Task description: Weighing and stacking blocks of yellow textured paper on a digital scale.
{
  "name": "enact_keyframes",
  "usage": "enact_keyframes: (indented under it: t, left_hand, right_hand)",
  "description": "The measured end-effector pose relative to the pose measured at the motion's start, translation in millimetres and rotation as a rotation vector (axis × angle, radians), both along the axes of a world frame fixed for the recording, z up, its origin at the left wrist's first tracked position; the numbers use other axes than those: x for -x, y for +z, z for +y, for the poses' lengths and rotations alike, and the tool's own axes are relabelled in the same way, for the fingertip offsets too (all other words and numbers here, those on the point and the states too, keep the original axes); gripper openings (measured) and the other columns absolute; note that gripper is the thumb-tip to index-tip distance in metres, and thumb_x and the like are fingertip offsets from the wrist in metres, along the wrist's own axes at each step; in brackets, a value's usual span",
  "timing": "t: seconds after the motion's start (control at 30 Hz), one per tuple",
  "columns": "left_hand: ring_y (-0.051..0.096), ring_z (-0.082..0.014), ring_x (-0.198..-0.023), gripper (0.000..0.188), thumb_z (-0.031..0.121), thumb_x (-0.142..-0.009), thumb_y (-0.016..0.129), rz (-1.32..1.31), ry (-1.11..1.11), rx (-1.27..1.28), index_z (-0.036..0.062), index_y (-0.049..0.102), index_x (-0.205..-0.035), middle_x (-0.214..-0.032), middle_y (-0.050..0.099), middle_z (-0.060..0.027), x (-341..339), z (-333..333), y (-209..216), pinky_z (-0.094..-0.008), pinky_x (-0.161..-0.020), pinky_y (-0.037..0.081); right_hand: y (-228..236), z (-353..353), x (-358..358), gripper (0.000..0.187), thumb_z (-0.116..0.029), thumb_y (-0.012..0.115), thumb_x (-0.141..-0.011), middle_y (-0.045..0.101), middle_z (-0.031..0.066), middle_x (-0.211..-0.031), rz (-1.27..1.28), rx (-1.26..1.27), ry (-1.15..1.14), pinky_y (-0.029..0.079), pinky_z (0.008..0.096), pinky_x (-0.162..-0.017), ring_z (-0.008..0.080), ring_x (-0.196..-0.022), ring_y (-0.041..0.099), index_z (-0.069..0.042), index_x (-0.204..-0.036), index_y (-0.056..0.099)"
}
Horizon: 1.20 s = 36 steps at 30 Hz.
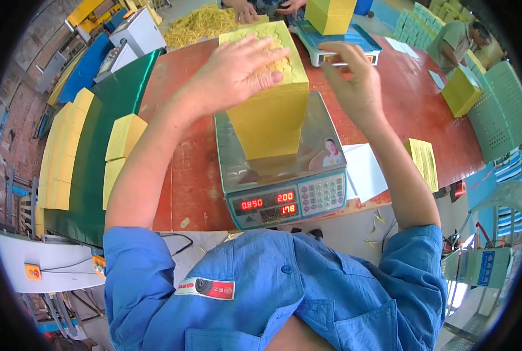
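A tall stack of yellow paper (270, 126) stands on the metal plate of a digital scale (236, 169), and red figures glow on the scale's display. A cut or pressed pattern shows on the stack's top. My left hand (234, 67) rests over the top left of the stack, fingers stretched out, gripping nothing. To the right of the stack, my right hand (357, 85) is raised in the air with its fingers curved and apart, and nothing shows in it.
A second scale (346, 57) holds another yellow stack (328, 17); a co-worker's hands (246, 11) are near the far edge. White paper (363, 172) lies right of my scale. More yellow stacks (123, 137) stand on the green surface (91, 169) and the red table (185, 175).
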<state>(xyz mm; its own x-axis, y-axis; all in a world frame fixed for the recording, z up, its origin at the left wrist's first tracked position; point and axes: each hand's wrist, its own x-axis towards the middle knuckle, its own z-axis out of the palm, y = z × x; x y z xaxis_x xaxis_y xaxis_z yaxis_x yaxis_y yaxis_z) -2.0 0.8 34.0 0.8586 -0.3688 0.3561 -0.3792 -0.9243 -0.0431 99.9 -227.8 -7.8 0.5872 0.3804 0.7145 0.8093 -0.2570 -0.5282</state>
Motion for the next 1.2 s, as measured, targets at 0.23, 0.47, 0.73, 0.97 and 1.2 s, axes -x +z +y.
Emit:
enact_keyframes:
  t: [0.23, 0.47, 0.73, 0.97, 1.2]
  left_hand:
    - [0.055, -0.0217, -0.119, 0.037, 0.017, -0.099, 0.044, -0.525, 0.007, 0.701, -0.0063, 0.056, -0.126, -0.126, 0.061, -0.0154, 79.1, -29.3, 17.5, -0.0332, -0.106, 0.037]
    - [0.063, -0.0261, -0.075, 0.016, 0.002, -0.075, 0.067, -0.047, -0.015, 0.84, 0.004, 0.066, -0.091, -0.082, 0.064, -0.0104, 133.9, -174.3, -118.4, -0.0365, -0.068, 0.051]
    - [0.063, -0.0292, -0.083, 0.017, 0.016, -0.082, 0.068, 0.231, -0.294, 0.818, 0.003, 0.065, -0.092, -0.092, 0.064, -0.0098, 68.4, -337.9, -174.2, -0.0389, -0.071, 0.051]
    - [0.062, -0.0288, -0.09, 0.017, 0.014, -0.079, 0.067, 0.103, -0.374, 0.8, 0.002, 0.065, -0.09, -0.097, 0.061, -0.0111, 1.5, -417.2, -169.4, -0.0395, -0.076, 0.052]
    - [0.057, -0.0305, -0.1, 0.035, 0.022, -0.07, 0.078, 0.123, -0.236, 0.524, 0.0024, 0.062, -0.094, -0.102, 0.058, -0.0144, -63.8, -459.0, -184.4, -0.0413, -0.086, 0.049]
  right_hand:
    - [-35.7, -119.8, -1.7, 0.025, 0.0, 0.058, -0.091, 0.064, 0.0054, -0.11, 0.126, -0.13, -0.004, 0.049, 0.0285, -0.089, 0.0126, -0.103, 0.059, -0.004, -0.115, 0.065]
    - [-75.1, -252.1, -3.5, 0.024, 0.001, 0.052, -0.095, 0.064, 0.0072, -0.116, 0.462, -0.232, -0.16, 0.048, 0.0257, -0.091, 0.0136, -0.104, 0.06, 0.003, -0.117, 0.062]
    - [-112.7, -390.3, -19.8, 0.026, -0.006, 0.052, -0.096, 0.064, 0.0067, -0.115, 0.556, -0.173, -0.253, 0.046, 0.0282, -0.094, 0.0143, -0.107, 0.059, 0.0, -0.119, 0.062]
    - [-145.3, -446.7, 7.5, 0.025, -0.004, 0.052, -0.095, 0.064, 0.0069, -0.11, 0.629, -0.196, -0.329, 0.045, 0.028, -0.093, 0.0142, -0.104, 0.06, 0.001, -0.117, 0.064]
    - [-173.5, -464.7, 66.9, 0.02, -0.004, 0.053, -0.093, 0.067, 0.0068, -0.098, 0.806, -0.333, -0.346, 0.049, 0.0274, -0.08, 0.0135, -0.091, 0.062, 0.001, -0.106, 0.067]
